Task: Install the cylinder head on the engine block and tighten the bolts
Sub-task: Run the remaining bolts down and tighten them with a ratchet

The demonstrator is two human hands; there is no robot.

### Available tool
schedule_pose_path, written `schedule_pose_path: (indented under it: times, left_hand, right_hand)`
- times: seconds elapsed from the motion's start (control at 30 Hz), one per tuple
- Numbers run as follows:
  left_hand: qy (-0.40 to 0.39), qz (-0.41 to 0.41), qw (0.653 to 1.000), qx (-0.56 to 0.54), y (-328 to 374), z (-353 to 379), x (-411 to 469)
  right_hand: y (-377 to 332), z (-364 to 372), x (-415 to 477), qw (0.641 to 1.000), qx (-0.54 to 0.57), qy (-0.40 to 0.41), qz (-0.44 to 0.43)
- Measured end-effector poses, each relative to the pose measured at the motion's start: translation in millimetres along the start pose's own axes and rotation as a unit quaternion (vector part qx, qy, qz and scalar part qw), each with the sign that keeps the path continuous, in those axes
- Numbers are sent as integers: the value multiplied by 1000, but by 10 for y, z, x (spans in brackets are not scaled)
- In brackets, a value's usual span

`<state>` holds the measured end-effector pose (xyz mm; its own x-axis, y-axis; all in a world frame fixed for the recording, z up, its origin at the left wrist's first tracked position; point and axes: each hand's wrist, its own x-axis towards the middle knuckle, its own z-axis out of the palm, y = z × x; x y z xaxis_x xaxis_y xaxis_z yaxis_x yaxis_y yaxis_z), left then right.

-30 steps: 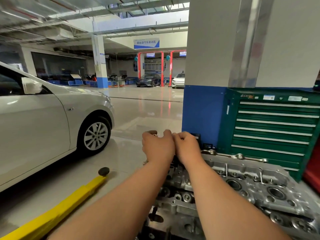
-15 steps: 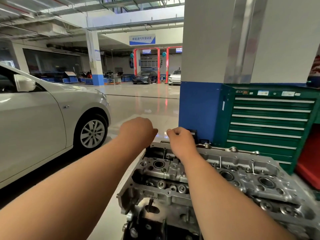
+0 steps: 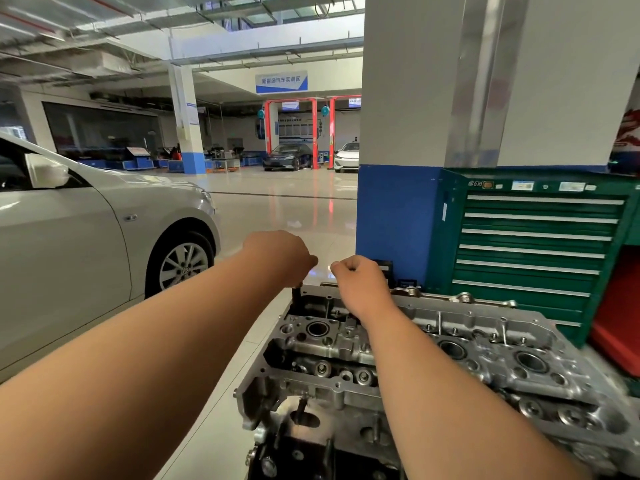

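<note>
So the cylinder head (image 3: 467,344) is already sitting on the engine block (image 3: 304,448), low and right of centre in view, top side up. It looks seated flat as far as I can tell, which makes sense, since you want it down on the block before any bolt goes in. Whatever the engine stands on is out of frame.

Both hands are out over the far left end of the head. The left hand (image 3: 280,259) has its fingers curled downward, and a dark rod (image 3: 296,295) hangs straight down from under it to the head's far corner. My guess is that's a head bolt, gripped upright so it drops cleanly into its hole. The right hand (image 3: 360,284) is curled just above the head's far edge, near the left one but not touching it. I can't tell if it's holding anything, because the fingers are hidden behind the knuckles.

I'd call this early in the bolting stage, and there's no wrench in shot.

Around it, a green tool cabinet (image 3: 540,237) stands just behind the engine, handy for tools, next to a blue-and-white pillar (image 3: 398,216). A white car (image 3: 69,258) is parked off to the left on the shiny floor (image 3: 287,209).
</note>
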<state>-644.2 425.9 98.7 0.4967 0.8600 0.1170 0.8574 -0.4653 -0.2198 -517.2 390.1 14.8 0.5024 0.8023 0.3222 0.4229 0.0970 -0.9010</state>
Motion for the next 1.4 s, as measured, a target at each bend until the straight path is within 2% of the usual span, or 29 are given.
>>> schedule_pose_path:
  times: [0.13,0.37,0.5,0.6,0.67,0.73,0.8,0.83,0.87,0.93,0.97,1.03,1.07,1.1,1.13,1.17,1.2,1.27,1.3,1.37,1.4]
  left_hand:
    - [-35,55,998,8,77,-72,-17]
    - [-70,70,995,-19,-84,-83,8]
    - [-28,58,996,-65,-88,-28,4]
    - [25,-8,987,-157,56,136,-15]
    - [74,-79,946,-305,273,271,-36]
    - [127,-140,850,-492,419,364,-15]
    - [197,-180,746,-610,474,377,42]
    - [222,-197,706,-642,476,374,42]
    - [240,-202,688,-654,465,364,25]
    - [212,-168,695,-666,359,361,8]
    - [148,-129,702,-685,272,354,37]
    - [-12,-44,675,-737,60,358,115]
    - [-45,-28,655,-754,-8,376,153]
    - [-29,-35,646,-762,-10,399,179]
    - [31,-66,656,-751,65,429,163]
    - [126,-114,676,-717,194,481,132]
    - [216,-157,675,-688,359,533,85]
    - [302,-204,626,-689,649,571,-12]
    - [310,-222,618,-688,680,569,-15]
    - [245,-215,676,-661,494,557,73]
    - [169,-176,695,-676,356,525,110]
  right_hand:
    - [3,1,13,1000,-13,-1,3]
    - [-1,6,6,1000,-8,-1,15]
    - [-5,11,9,1000,-6,-2,19]
    - [-6,8,3,1000,-3,-2,19]
    - [-15,0,-2,1000,-5,-6,17]
    - [-19,-6,-12,1000,-9,-13,10]
    - [-21,-12,-20,1000,-9,-13,0]
    - [-17,-10,-22,1000,-10,-13,0]
    - [-14,-10,-20,1000,-10,-12,1]
    - [-13,-8,-10,1000,-11,-12,0]
    - [-14,-7,-7,1000,-13,-13,1]
    - [-15,-6,7,1000,-18,-12,1]
    - [-12,-2,10,1000,-19,-12,0]
    - [-9,3,6,1000,-18,-10,0]
    - [-9,4,8,1000,-18,-9,2]
    - [-10,4,13,1000,-18,-7,4]
    - [-12,5,17,1000,-17,-6,6]
    - [-15,9,14,1000,-5,-9,9]
    - [-18,9,11,1000,-1,-10,9]
    - [-22,0,-1,1000,-8,-10,7]
    - [-22,-5,-3,1000,-10,-10,5]
